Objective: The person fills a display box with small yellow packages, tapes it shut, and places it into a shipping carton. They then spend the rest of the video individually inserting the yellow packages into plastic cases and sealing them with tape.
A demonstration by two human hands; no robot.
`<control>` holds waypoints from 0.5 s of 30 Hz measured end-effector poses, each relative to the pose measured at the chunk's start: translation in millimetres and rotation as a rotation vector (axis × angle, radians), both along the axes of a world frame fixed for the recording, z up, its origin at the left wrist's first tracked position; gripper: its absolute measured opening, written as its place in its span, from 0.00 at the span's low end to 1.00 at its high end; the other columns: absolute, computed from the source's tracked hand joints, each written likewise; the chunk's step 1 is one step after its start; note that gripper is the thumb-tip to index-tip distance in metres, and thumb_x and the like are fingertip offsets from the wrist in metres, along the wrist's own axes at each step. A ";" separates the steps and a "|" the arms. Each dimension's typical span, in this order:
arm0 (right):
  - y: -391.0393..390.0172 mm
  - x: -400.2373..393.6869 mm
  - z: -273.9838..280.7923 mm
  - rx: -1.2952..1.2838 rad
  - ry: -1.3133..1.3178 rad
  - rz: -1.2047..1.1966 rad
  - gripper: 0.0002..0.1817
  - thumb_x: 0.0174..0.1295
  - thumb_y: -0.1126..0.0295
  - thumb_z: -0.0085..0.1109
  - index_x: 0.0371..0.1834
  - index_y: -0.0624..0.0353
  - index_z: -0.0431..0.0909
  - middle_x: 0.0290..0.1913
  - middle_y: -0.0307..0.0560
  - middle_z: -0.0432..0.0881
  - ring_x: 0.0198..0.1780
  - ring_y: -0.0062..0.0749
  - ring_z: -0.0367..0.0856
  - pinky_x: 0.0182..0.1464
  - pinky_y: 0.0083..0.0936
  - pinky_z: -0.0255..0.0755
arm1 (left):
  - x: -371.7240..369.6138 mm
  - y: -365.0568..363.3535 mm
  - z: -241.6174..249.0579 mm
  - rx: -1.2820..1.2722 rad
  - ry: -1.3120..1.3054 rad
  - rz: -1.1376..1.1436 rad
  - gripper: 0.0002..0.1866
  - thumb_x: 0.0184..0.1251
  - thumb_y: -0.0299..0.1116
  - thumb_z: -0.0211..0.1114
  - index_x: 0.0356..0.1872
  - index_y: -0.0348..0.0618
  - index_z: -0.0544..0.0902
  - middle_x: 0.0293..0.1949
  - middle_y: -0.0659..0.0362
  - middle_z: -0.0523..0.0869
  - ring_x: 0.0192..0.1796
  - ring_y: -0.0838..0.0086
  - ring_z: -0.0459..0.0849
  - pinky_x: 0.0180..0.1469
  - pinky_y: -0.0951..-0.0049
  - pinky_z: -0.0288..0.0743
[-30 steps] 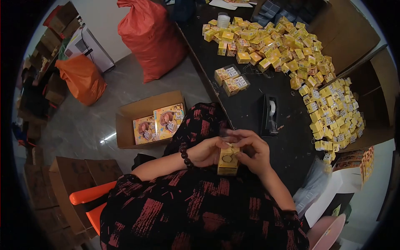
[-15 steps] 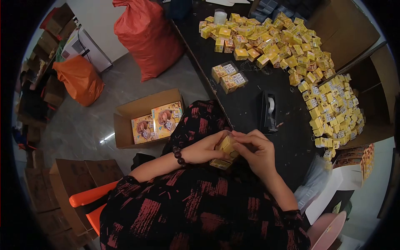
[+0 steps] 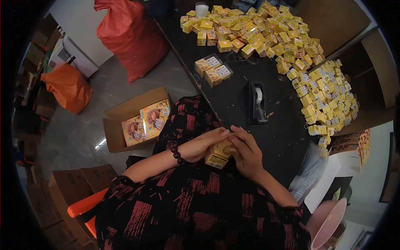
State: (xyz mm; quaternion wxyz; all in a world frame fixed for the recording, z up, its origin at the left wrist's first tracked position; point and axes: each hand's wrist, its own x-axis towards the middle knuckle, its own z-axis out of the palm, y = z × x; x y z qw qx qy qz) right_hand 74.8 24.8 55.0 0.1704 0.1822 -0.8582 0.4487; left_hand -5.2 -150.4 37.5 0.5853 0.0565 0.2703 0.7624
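Observation:
Close to my body, above my lap, a small yellow box point(image 3: 216, 159) is held between both hands. My left hand point(image 3: 199, 146), with a dark bead bracelet at the wrist, is closed around the box's left side. My right hand point(image 3: 248, 153) grips it from the right, and the fingertips of both hands meet at its far top edge. Fingers cover much of the box. On the black table point(image 3: 233, 93) lie two clear packs of yellow boxes point(image 3: 214, 74). A black tape dispenser point(image 3: 255, 106) stands beyond my right hand.
A large heap of small yellow boxes point(image 3: 258, 35) curves along the table's far side. On the floor at left sit an open carton point(image 3: 114, 132) holding printed boxes, a red sack point(image 3: 131, 39) and an orange bag point(image 3: 68, 89). Clear plastic bags point(image 3: 306, 177) lie at the right.
The camera view has shifted, so the scene sits further left. My fingertips have come together over the box's far edge, and its printed near side shows more.

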 end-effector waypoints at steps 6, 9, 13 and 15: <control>37.5 -14.3 -7.4 -0.384 -0.038 -0.651 0.12 0.65 0.76 0.56 0.50 0.66 0.79 0.46 0.43 0.73 0.47 0.26 0.75 0.51 0.21 0.69 | -30.1 41.1 -2.3 -0.160 0.513 0.058 0.24 0.69 0.36 0.58 0.64 0.39 0.70 0.51 0.59 0.80 0.53 0.78 0.79 0.55 0.78 0.72; 89.8 -37.8 -27.9 -0.365 -0.395 -0.583 0.09 0.65 0.72 0.59 0.46 0.63 0.81 0.41 0.38 0.73 0.38 0.17 0.70 0.39 0.15 0.66 | -53.3 70.6 -19.8 -0.162 0.532 -0.073 0.26 0.69 0.39 0.58 0.64 0.37 0.70 0.55 0.58 0.80 0.53 0.78 0.79 0.56 0.78 0.71; 107.7 -45.5 -18.2 -1.006 -0.849 -0.424 0.03 0.63 0.70 0.63 0.34 0.57 0.82 0.30 0.33 0.75 0.32 0.16 0.71 0.34 0.16 0.68 | -57.9 84.2 -35.5 -0.155 0.538 -0.104 0.29 0.69 0.38 0.54 0.69 0.37 0.66 0.54 0.59 0.80 0.54 0.77 0.79 0.57 0.77 0.72; 107.4 -36.9 -19.6 -1.306 -0.867 -0.374 0.04 0.63 0.70 0.63 0.32 0.57 0.82 0.27 0.32 0.75 0.33 0.16 0.73 0.34 0.17 0.70 | -56.7 84.6 -34.5 -0.173 0.533 -0.098 0.29 0.69 0.38 0.54 0.68 0.36 0.66 0.54 0.59 0.80 0.54 0.77 0.79 0.57 0.77 0.72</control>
